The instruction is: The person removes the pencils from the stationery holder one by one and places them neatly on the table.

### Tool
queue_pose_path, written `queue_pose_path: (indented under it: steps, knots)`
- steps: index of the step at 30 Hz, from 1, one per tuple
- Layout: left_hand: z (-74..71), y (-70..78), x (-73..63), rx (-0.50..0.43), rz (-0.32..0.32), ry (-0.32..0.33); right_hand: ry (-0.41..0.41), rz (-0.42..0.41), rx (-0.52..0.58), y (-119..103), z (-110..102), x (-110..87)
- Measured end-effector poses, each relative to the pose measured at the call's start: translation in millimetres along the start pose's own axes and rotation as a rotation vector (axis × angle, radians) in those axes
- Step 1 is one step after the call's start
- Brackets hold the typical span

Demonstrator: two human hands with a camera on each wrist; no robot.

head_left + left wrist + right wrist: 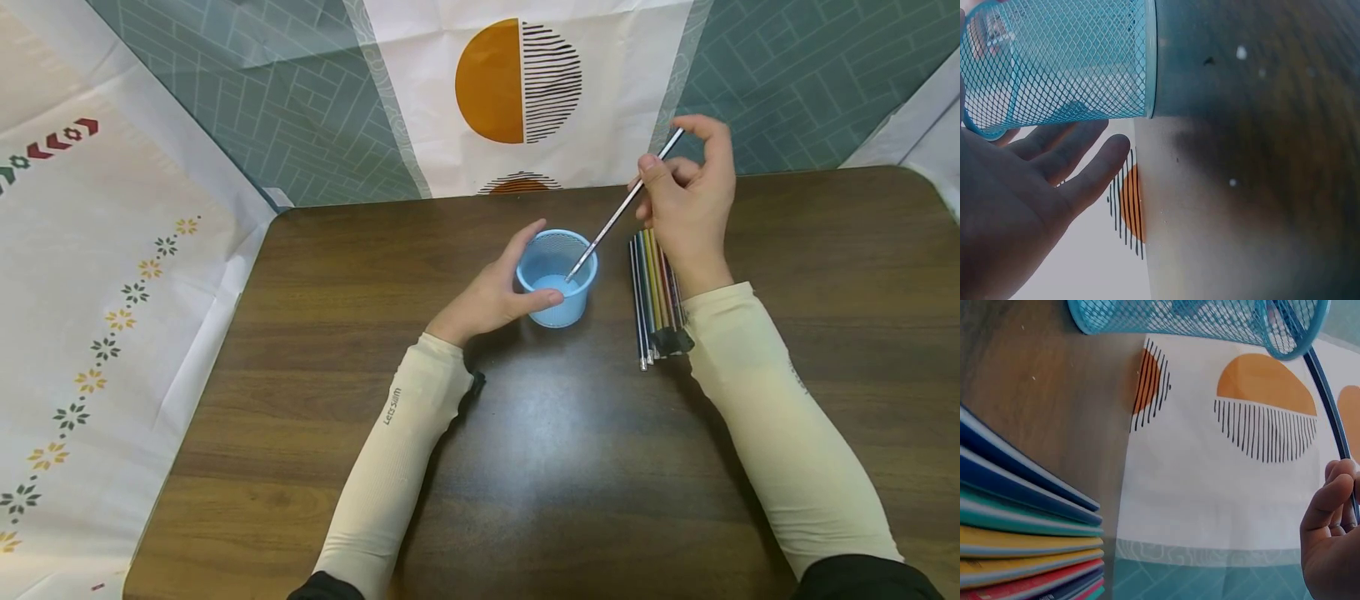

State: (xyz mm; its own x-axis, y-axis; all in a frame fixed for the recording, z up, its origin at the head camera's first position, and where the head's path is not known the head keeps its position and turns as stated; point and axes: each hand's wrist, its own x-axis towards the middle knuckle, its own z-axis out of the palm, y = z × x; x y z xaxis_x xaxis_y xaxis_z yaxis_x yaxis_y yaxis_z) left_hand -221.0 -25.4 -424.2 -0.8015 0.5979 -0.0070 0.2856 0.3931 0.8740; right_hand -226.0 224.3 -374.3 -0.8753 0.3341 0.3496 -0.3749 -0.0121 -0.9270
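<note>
A light-blue mesh pencil cup [561,313] stands upright on the brown table [360,275]. My left hand [489,298] holds it from the left, thumb across the near rim and fingers along the far side. In the left wrist view, the fingers [1088,178] lie beside the mesh wall. With thumb and fingers, my right hand [693,200] pinches a slim dark pencil [618,212] near its upper end. The pencil slants down to the left, its lower end inside the cup. In the right wrist view, the pencil [1329,403] passes over the cup's rim [1300,350].
A row of coloured pencils [651,275] lies side by side on the table, right of the cup and partly under the right wrist. Behind the table's far edge hangs a white cloth [622,100] with orange half circles. Patterned white fabric [97,275] covers the left side.
</note>
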Motion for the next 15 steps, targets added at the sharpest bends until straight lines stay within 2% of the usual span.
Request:
queue_pose_path:
  steps: [15]
  knots:
    - [0.5, -0.2, 0.4, 0.006, 0.01, 0.005, 0.146, 0.024, 0.133, -9.5, -17.4, 13.0]
